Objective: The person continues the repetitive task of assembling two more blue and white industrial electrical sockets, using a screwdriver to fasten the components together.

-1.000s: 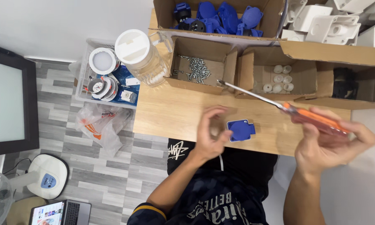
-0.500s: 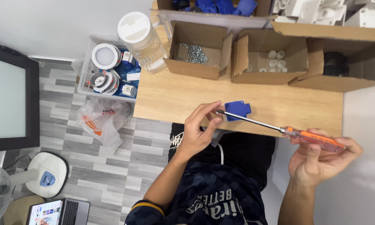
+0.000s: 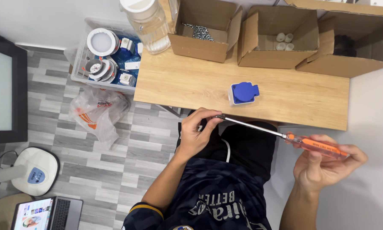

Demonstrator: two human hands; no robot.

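The left hand [image 3: 196,134] pinches its fingers narrowly around the metal tip of a long screwdriver [image 3: 285,137], just below the near edge of the wooden table [image 3: 178,85]. A blue and white socket [image 3: 244,93] lies on the table just beyond those fingers. The right hand [image 3: 325,164] curls its fingers around the orange handle, well right of the socket
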